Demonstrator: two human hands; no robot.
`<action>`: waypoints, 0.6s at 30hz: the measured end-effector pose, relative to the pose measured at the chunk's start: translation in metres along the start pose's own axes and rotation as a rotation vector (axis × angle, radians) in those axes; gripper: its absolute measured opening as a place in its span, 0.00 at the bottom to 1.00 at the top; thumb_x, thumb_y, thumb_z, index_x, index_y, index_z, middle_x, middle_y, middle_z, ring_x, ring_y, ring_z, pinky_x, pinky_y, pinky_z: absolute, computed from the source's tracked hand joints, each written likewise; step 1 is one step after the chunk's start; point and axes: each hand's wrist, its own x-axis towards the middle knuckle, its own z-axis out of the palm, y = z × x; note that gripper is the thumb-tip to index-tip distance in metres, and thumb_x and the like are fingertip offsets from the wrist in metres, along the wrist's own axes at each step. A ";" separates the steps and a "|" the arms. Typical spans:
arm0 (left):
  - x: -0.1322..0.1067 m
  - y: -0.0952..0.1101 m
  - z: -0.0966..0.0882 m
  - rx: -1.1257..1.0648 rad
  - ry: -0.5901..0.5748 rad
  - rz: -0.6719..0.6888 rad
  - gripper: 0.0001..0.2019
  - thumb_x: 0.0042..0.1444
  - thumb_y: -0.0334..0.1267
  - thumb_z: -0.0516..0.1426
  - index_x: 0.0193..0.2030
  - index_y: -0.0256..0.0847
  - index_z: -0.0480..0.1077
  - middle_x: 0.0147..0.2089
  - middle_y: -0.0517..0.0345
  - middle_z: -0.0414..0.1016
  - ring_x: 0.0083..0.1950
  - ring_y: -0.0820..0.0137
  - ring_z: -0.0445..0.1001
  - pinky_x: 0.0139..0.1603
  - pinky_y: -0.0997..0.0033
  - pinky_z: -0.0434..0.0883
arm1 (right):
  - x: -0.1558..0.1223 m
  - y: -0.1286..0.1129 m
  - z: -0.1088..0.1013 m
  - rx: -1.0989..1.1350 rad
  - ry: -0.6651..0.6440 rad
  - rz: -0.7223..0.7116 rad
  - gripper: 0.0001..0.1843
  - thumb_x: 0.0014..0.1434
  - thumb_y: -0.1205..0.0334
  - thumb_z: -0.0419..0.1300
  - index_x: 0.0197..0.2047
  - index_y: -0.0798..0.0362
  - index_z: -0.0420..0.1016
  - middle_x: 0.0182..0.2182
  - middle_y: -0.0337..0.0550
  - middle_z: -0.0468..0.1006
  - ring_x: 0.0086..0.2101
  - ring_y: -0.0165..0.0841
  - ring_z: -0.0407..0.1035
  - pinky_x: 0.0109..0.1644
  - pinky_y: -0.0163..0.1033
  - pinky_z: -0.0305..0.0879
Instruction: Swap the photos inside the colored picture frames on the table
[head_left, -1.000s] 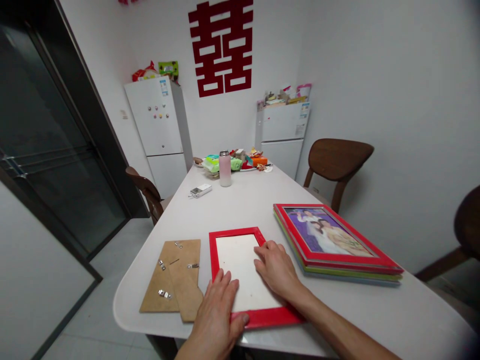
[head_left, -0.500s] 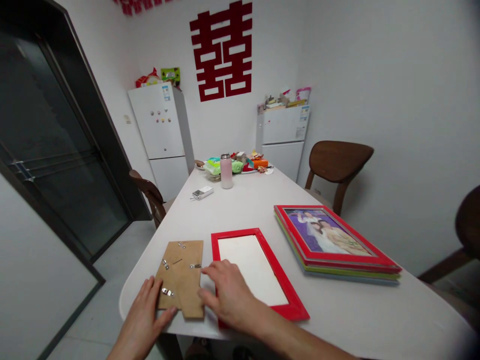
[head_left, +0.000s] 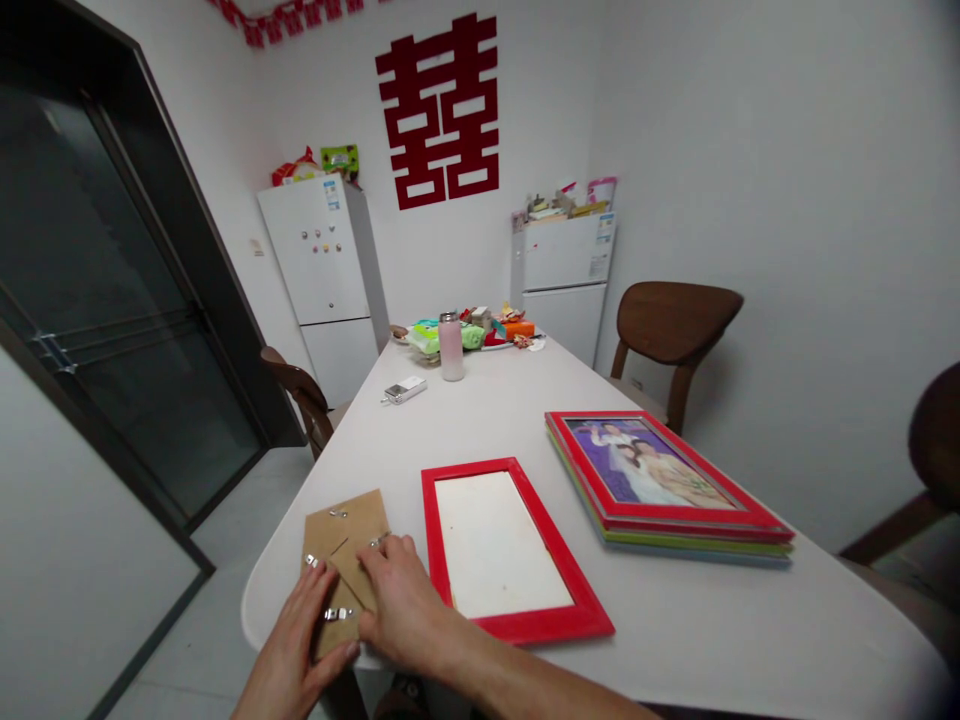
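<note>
A brown fibreboard frame backing (head_left: pixel 346 530) with small metal clips (head_left: pixel 335 614) is held at the near left of the white table. My left hand (head_left: pixel 295 640) grips its lower edge, and my right hand (head_left: pixel 401 597) lies over its right side, covering part of it. To the right lies an empty red picture frame (head_left: pixel 429 530) with a white sheet (head_left: pixel 496 545) inside, not touching my hands. Farther right is a stack of coloured frames (head_left: pixel 667 525), topped by a red one holding a photo of two people.
The white table (head_left: pixel 510 420) has a rounded near corner. A pink bottle (head_left: pixel 451 347), a silver device (head_left: pixel 403 390) and a plate of packets (head_left: pixel 469 337) stand at the far end. Wooden chairs, two white refrigerators and a dark glass door surround it.
My hands have moved left from the red frame onto the backing board. The board has turned and shifted slightly, and its near edge appears raised. The red frame stays in place.
</note>
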 end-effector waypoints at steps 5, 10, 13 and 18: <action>0.015 0.023 -0.018 0.068 0.057 0.099 0.32 0.47 0.45 0.56 0.57 0.43 0.49 0.60 0.45 0.53 0.58 0.55 0.53 0.52 0.53 0.60 | -0.011 -0.008 -0.036 0.075 0.072 -0.070 0.25 0.40 0.66 0.55 0.46 0.54 0.64 0.40 0.46 0.65 0.41 0.36 0.56 0.46 0.41 0.55; 0.049 0.081 -0.034 0.004 0.058 0.143 0.38 0.45 0.40 0.58 0.59 0.38 0.43 0.62 0.42 0.46 0.61 0.54 0.45 0.56 0.51 0.54 | -0.030 0.007 -0.093 0.052 0.188 -0.097 0.26 0.38 0.70 0.53 0.45 0.54 0.67 0.41 0.46 0.66 0.42 0.35 0.58 0.47 0.40 0.55; 0.066 0.114 -0.023 -0.076 -0.029 0.108 0.38 0.41 0.31 0.59 0.59 0.34 0.44 0.62 0.39 0.45 0.62 0.55 0.42 0.57 0.51 0.53 | -0.044 0.030 -0.114 -0.003 0.196 -0.051 0.26 0.38 0.71 0.52 0.45 0.55 0.67 0.43 0.47 0.66 0.43 0.35 0.59 0.49 0.41 0.55; 0.077 0.142 0.017 -0.259 -0.232 0.045 0.40 0.37 0.28 0.60 0.57 0.30 0.47 0.61 0.34 0.44 0.61 0.55 0.42 0.57 0.49 0.51 | -0.059 0.072 -0.120 -0.117 0.133 0.081 0.24 0.38 0.71 0.51 0.43 0.56 0.69 0.41 0.48 0.69 0.43 0.37 0.61 0.49 0.43 0.55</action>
